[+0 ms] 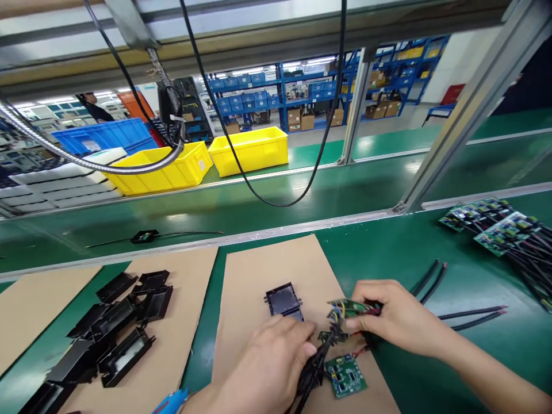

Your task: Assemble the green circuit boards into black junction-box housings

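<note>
My right hand (382,316) pinches a green circuit board (351,307) at its near edge, thumb and fingers closed on it where red and black leads emerge; the board lies just left of my fingertips, above the cardboard sheet (269,270). My left hand (280,359) is curled around a bundle of black cables (317,368), fingers narrow, the bundle running down along its right side. Between the two hands, the cables meet the boards' wiring. A second board (345,376) lies on the cardboard, to the right of my left hand and below my right. Two open black housings (283,300) lie just beyond my left fingers, one partly covered by them. Further left, a heap of black housings (114,319) occupies another cardboard sheet (190,299); at far right, stacked boards (502,230) rest on the green bench (379,247).
</note>
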The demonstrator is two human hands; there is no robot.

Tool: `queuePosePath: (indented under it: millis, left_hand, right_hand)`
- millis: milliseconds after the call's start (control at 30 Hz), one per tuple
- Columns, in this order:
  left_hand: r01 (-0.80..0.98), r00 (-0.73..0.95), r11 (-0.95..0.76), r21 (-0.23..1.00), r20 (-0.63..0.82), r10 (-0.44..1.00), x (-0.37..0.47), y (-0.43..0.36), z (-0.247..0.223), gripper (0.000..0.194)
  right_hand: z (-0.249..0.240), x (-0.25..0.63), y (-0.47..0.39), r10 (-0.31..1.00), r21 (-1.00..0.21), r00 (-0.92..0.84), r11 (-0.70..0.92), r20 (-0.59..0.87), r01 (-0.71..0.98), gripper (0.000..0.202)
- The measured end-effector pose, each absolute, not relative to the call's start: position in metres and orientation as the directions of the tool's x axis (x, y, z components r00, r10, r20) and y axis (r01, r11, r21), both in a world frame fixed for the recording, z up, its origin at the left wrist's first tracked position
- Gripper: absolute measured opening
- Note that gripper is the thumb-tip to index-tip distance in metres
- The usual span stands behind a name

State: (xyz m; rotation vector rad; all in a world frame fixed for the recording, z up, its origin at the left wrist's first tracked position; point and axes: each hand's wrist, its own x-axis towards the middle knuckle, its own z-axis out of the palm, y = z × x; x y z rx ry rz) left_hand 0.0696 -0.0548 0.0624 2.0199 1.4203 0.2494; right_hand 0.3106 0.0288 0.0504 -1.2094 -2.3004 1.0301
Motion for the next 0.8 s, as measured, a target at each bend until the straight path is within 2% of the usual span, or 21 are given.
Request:
queuePosePath:
  millis: [33, 100, 133, 167, 267, 300, 367, 533, 600, 733, 800]
  left_hand:
    - [0.746, 0.356, -0.144, 0.65, -0.207, 0.911, 0.067, -0.052, 0.063, 0.054]
    - [0.685, 0.279, -0.041, 0.727, -0.21, 0.937, 0.065, -0.045, 0.063, 0.089]
    - [0.669, 0.26, -0.027, 0.743, -0.2, 0.945, 0.064, -0.042, 0.061, 0.094]
    - [0.666, 0.257, -0.038, 0.745, -0.181, 0.949, 0.063, -0.04, 0.06, 0.085]
    - [0.692, 0.332, -0.135, 0.709, -0.147, 0.932, 0.058, -0.036, 0.059, 0.032]
    - [0.692, 0.362, -0.151, 0.706, -0.158, 0.919, 0.056, -0.034, 0.061, 0.026]
    - [0.675, 0.379, -0.119, 0.728, -0.203, 0.903, 0.051, -0.03, 0.065, 0.025]
    - [0.614, 0.306, -0.02, 0.789, -0.214, 0.928, 0.05, -0.02, 0.065, 0.01]
    - [0.635, 0.233, -0.011, 0.772, -0.178, 0.956, 0.052, -0.018, 0.057, 0.02]
    - [0.654, 0.08, 0.01, 0.757, -0.082, 0.993, 0.054, -0.013, 0.045, 0.028]
    - [0.676, 0.01, 0.006, 0.737, -0.018, 1.0, 0.055, -0.008, 0.044, 0.027]
  right_hand:
    - [0.055, 0.304, 0.031, 0.825, -0.724, -0.564, 0.365, -0.04, 0.585, 0.027]
    - [0.058, 0.292, 0.034, 0.811, -0.711, -0.577, 0.35, -0.096, 0.61, 0.031]
    - [0.057, 0.288, 0.035, 0.774, -0.721, -0.613, 0.334, -0.158, 0.607, 0.031]
    - [0.056, 0.285, 0.036, 0.708, -0.75, -0.664, 0.298, -0.241, 0.59, 0.031]
    - [0.047, 0.286, 0.042, 0.472, -0.875, -0.785, 0.054, -0.402, 0.481, 0.027]
    - [0.044, 0.287, 0.045, 0.446, -0.897, -0.798, -0.021, -0.404, 0.442, 0.027]
    - [0.04, 0.289, 0.05, 0.482, -0.915, -0.789, -0.071, -0.38, 0.397, 0.031]
    - [0.043, 0.281, 0.055, 0.604, -0.913, -0.744, 0.061, -0.288, 0.403, 0.027]
    - [0.049, 0.277, 0.054, 0.657, -0.882, -0.709, 0.142, -0.256, 0.45, 0.026]
    - [0.063, 0.26, 0.053, 0.746, -0.737, -0.644, 0.337, -0.171, 0.586, 0.02]
    - [0.068, 0.241, 0.053, 0.793, -0.579, -0.607, 0.469, -0.056, 0.667, 0.014]
